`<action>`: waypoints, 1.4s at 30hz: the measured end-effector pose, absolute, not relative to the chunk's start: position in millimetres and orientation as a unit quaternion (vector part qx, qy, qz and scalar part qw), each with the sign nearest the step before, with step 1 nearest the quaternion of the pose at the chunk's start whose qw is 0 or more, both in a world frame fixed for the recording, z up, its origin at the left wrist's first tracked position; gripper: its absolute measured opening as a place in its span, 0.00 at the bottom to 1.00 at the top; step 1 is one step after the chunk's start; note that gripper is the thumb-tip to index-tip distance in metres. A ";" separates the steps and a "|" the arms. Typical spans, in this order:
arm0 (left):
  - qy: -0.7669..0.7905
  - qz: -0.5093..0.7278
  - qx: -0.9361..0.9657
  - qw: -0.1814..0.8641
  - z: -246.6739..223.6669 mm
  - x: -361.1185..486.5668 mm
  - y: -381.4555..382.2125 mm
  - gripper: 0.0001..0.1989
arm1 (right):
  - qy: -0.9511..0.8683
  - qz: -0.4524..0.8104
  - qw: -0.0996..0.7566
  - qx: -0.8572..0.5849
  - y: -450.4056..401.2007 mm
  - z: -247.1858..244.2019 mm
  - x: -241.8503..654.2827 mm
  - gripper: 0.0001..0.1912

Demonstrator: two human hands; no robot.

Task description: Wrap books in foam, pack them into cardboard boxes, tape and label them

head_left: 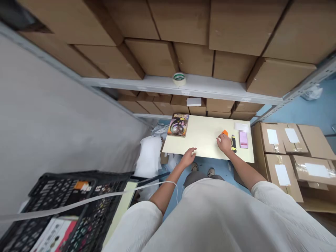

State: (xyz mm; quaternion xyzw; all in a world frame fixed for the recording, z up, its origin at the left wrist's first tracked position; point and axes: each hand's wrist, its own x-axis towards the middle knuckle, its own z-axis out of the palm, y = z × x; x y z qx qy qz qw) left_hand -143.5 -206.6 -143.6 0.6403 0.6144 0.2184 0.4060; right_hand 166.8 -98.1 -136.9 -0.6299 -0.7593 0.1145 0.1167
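A cream tabletop [202, 133] lies in front of me. My left hand [189, 156] is at its front edge, fingers apart and nothing in them. Farther right, my right hand [224, 142] is bent over the tabletop, touching or just below an orange object [225, 132]; what its fingers hold is too small to tell. Beside that hand are a yellow-and-black cutter [233, 143] and a roll of tape, partly hidden. A pink-purple packet [243, 139] lies at the right, below a clear white piece [241, 127]. A book with a dark, colourful cover [178, 125] rests at the left back corner.
Shelves [210, 84] of cardboard boxes [152, 56] rise behind the tabletop, with a tape roll [179, 79] on one edge. Black crates [60, 189] stand at the lower left, crossed by a white cable [99, 196]. Taped cartons [283, 171] are stacked at the right.
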 end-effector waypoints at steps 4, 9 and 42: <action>0.660 0.270 0.590 0.379 -137.4 -162.8 -233.1 0.20 | -0.815 0.153 0.114 -0.548 -91.5 -123.5 117.9 0.16; 0.715 0.298 0.531 0.344 -127.5 -204.4 -275.6 0.21 | -0.864 0.182 0.065 -0.466 -101.0 -102.2 35.8 0.16; 0.822 0.354 0.301 0.329 -220.7 -455.6 -242.1 0.22 | -0.932 0.232 -0.143 -0.241 -34.7 -189.8 -389.3 0.17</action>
